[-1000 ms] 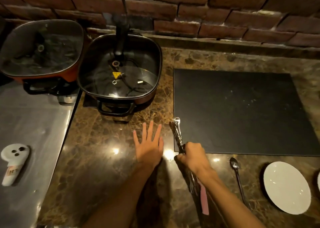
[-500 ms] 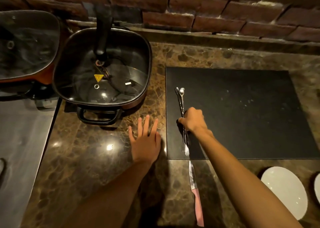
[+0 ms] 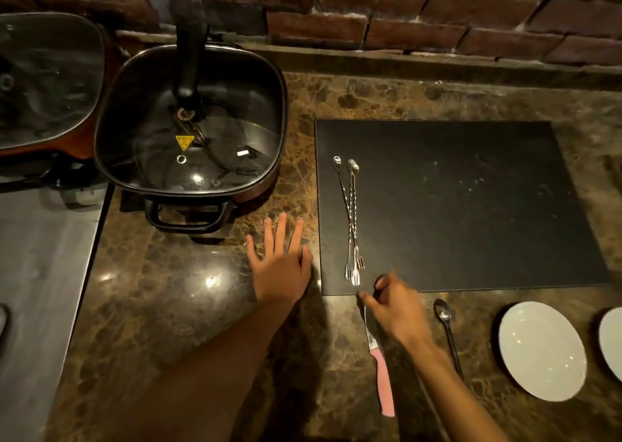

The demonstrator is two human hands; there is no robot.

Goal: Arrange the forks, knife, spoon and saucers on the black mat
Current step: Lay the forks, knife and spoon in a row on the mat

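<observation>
Three thin twisted-handle forks (image 3: 351,219) lie bunched together on the left part of the black mat (image 3: 471,212), tines toward me. My right hand (image 3: 395,305) hovers just below the mat's near edge, fingers loosely curled, holding nothing, over the blade of a pink-handled knife (image 3: 383,377) on the marble counter. A dark spoon (image 3: 447,334) lies right of that hand. One white saucer (image 3: 542,350) sits at the right, a second saucer (image 3: 612,340) is cut off by the frame edge. My left hand (image 3: 281,263) rests flat on the counter, fingers spread, left of the mat.
A square black pan with a glass lid (image 3: 188,128) stands left of the mat, a second lidded pan (image 3: 43,85) further left. A steel surface (image 3: 40,273) adjoins the counter on the left. A brick wall (image 3: 370,14) runs along the back.
My right hand carried the forks onto the mat, let them go and drew back toward me, above the knife. The left hand stayed flat on the counter.
</observation>
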